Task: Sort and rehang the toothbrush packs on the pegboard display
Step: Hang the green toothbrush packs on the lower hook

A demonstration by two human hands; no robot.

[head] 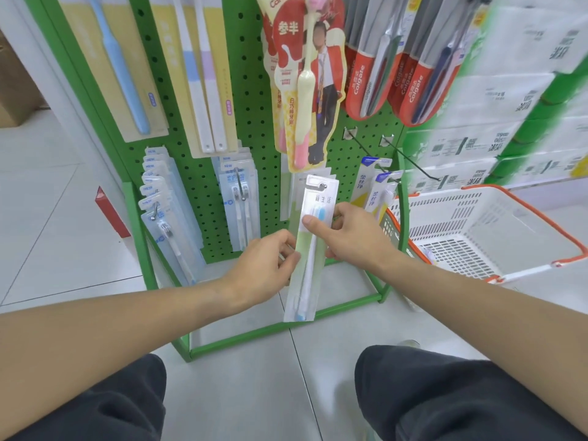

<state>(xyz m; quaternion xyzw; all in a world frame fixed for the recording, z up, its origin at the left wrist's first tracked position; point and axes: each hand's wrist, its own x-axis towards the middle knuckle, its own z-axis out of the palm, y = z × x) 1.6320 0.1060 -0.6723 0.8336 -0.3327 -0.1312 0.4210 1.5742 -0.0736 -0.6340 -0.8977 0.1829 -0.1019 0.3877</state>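
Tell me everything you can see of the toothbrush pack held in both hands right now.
The pack is a long, narrow clear-plastic blister on a white and pale green card with printed characters near the top. Inside lies a white toothbrush with blue bristles and a blue handle end. It hangs nearly upright, slightly tilted, its slot at the hook of the pegboard. The left hand holds its left edge mid-length; the right hand pinches it higher up, thumb over the brush head.

Glossy clear plastic toothbrush pack, matt green perforated metal pegboard, white slotted plastic basket, smooth floor tiles
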